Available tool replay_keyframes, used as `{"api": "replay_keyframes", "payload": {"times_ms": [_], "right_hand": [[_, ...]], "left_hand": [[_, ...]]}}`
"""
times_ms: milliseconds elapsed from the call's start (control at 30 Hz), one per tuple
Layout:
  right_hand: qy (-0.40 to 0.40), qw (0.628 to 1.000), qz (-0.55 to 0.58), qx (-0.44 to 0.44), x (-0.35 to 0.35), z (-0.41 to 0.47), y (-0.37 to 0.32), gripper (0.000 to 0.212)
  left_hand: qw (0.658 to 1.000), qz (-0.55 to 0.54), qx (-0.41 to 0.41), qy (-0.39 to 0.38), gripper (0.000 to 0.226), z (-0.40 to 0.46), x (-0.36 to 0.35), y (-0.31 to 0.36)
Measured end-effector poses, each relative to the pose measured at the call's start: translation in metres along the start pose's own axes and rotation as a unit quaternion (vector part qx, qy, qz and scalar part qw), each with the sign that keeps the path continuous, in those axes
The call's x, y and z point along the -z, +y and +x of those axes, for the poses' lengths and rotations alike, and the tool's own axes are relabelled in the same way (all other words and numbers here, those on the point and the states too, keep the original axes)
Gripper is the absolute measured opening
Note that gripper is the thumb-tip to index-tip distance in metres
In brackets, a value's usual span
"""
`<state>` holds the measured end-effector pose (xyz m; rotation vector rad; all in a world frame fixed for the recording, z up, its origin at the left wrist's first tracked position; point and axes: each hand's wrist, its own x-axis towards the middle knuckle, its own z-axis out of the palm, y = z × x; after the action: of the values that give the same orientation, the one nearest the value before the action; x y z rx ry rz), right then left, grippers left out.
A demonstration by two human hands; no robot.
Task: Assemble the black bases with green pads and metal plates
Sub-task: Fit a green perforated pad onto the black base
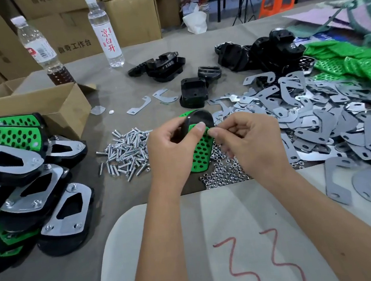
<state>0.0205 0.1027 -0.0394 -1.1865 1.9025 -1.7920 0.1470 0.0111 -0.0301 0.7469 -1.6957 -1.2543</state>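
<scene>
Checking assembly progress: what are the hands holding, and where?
Left hand grips the rounded black plastic base at its left edge; right hand pinches the perforated green pad near its top.

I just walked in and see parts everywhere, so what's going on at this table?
A person is assembling parts by hand. The left hand grips a black base while the right hand pinches a green pad against it; no metal plate is on it yet. Screws, nuts and loose metal plates lie around, with finished pieces stacked at the left.
</scene>
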Motion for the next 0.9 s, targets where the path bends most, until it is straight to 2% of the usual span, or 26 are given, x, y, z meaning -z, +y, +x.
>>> {"api": "replay_keyframes", "payload": {"times_ms": [67, 233, 400, 633, 900], "right_hand": [[-0.022, 0.998, 0.061, 0.002, 0.003, 0.001, 0.0, 0.015], [-0.092, 0.99, 0.109, 0.004, 0.006, 0.002, -0.001, 0.016], [-0.059, 0.98, 0.191, -0.018, 0.008, 0.003, -0.006, 0.014], [-0.075, 0.981, 0.179, -0.002, 0.01, 0.002, -0.006, 0.013], [-0.083, 0.969, 0.225, -0.054, 0.014, 0.005, 0.002, 0.006]], "left_hand": [[1.0, -0.021, 0.004, 0.007, 0.013, 0.0, 0.0, 0.0], [0.998, -0.064, 0.014, 0.019, 0.008, 0.002, 0.001, -0.001], [0.996, -0.084, 0.008, -0.021, 0.013, 0.001, 0.0, -0.002], [0.99, -0.128, 0.058, -0.007, 0.008, 0.001, -0.004, -0.006], [0.986, -0.141, 0.085, -0.029, 0.013, -0.001, -0.004, -0.004]]}}
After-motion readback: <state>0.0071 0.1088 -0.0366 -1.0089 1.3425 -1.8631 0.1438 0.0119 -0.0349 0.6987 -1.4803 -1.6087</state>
